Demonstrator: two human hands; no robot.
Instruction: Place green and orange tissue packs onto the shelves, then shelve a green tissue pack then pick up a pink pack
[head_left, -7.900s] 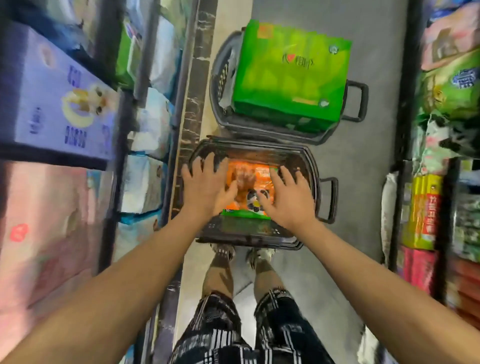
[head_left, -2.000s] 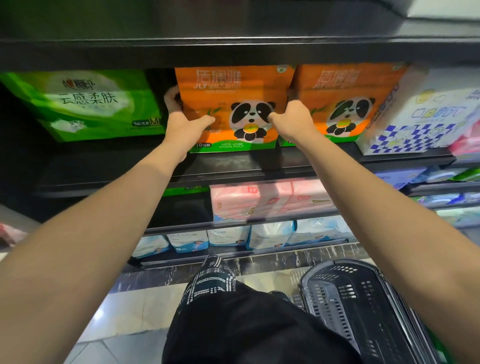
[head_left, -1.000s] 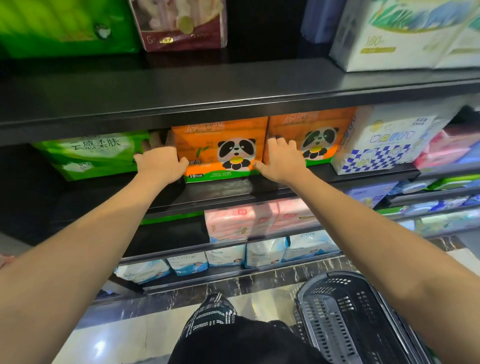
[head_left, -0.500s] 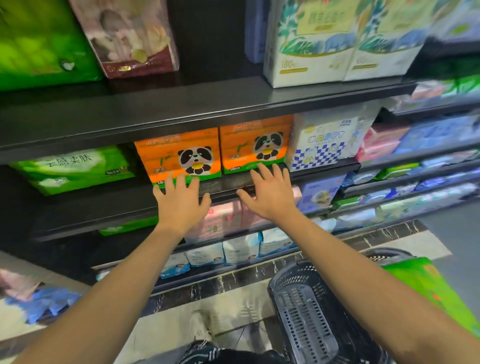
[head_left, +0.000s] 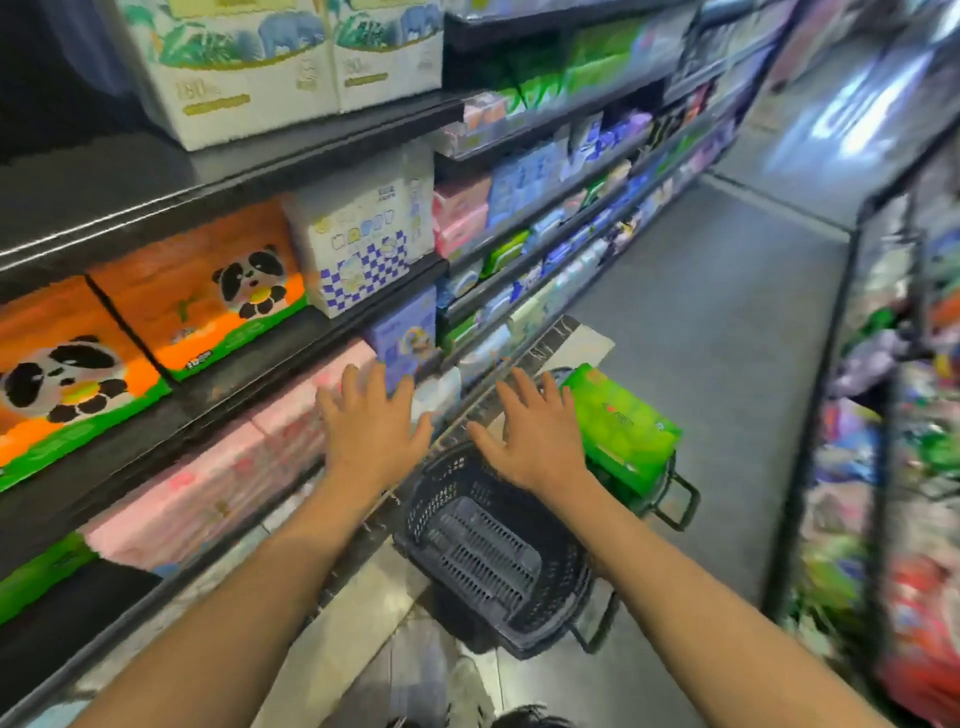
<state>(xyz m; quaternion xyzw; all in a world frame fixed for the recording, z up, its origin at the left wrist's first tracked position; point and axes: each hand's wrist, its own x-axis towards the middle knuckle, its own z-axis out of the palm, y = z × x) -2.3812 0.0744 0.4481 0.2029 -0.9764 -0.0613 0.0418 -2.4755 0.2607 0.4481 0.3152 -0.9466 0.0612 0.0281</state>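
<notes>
**Black plastic basket under two open hands**

The black plastic lattice basket stands on the grey floor at the foot of the shelving, nearest the person, and nothing shows inside it. Its long axis runs away along the aisle, and a loop handle sticks out on its right side. Both bare forearms reach forward from the bottom corners. The left hand hangs palm down above the basket's left rim, fingers spread and straight, grasping nothing. The right hand hovers palm down over the basket's far end, fingers likewise splayed and released.

Just beyond stands a second dark basket, which holds a bright green wrapped pack that rises above its rim and lies lengthwise along the aisle.

To the left, pink wrapped packs fill a low shelf. Above them sit two orange packs with panda pictures, side by side, faces towards the aisle, with a white pack with blue chequers beside them.
</notes>
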